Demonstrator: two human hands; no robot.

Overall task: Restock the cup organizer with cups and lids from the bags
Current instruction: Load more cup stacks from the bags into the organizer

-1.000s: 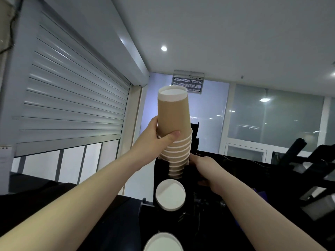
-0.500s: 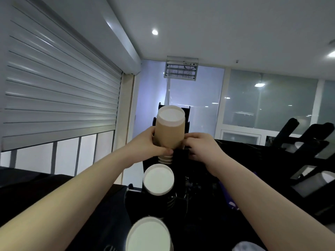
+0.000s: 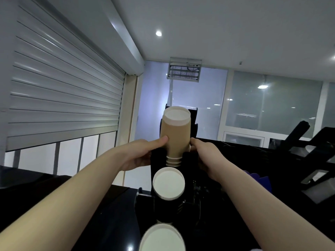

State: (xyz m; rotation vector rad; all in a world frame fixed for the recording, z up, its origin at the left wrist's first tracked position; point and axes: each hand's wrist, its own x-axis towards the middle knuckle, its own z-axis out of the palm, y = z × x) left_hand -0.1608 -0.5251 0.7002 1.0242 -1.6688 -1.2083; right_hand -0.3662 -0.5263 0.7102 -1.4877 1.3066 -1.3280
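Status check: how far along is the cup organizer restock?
Done: two lower slots hold white-based cup stacks. In hand: left hand grips the brown cup stack, partly seated in the organizer; right hand touches the stack's side. Left: seating it; lids, none in view.

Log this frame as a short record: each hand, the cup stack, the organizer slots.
left hand: grips the brown cup stack, thumb on its side
right hand: at the stack's right side; grip partly hidden
stack: upside down, lower end inside the top slot of the black organizer
middle cup base: white, faces the camera
bottom cup base: white, cut by the frame edge
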